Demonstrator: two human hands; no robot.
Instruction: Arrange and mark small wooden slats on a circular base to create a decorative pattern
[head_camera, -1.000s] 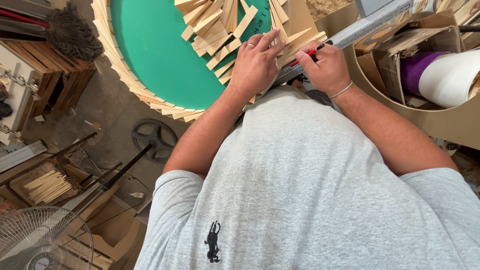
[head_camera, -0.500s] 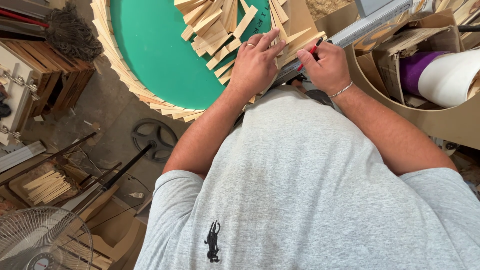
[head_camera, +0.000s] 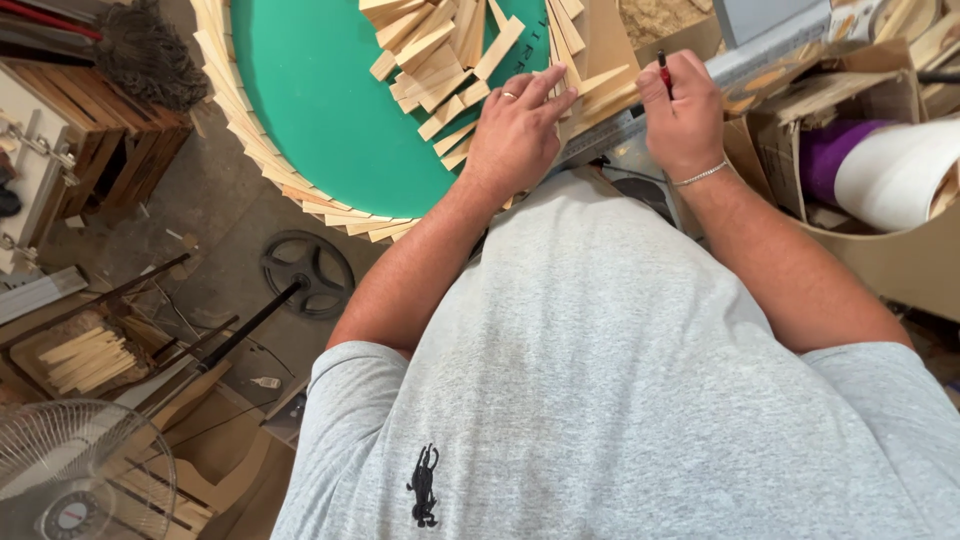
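At the near rim of the round green table (head_camera: 320, 110), about five o'clock on its disc, the left hand (head_camera: 515, 125) lies flat with fingers spread, pressing down on a wood strip (head_camera: 600, 85) that sticks out toward two o'clock from the loose pile of strips (head_camera: 440, 60) near the table's twelve o'clock. The right hand (head_camera: 685, 110), at three o'clock from the left and just beside it, has its fingers closed in a pinch around a red pen (head_camera: 663, 72), tip pointing down at the strip or the metal rail (head_camera: 740, 60) beside it; the tip itself is hidden behind the fingers. The step looks like marking a strip, and doing it well probably calls for the left palm to keep the strip from sliding, with fingertips held back from the line of the mark. The pen would do best upright and close to the edge it follows. Loose strips touching the pinned one could nudge it, so a firm, even press seems wise. A cardboard box (head_camera: 880, 240) holding a white roll (head_camera: 895, 170) stands at three o'clock, well apart from the work.
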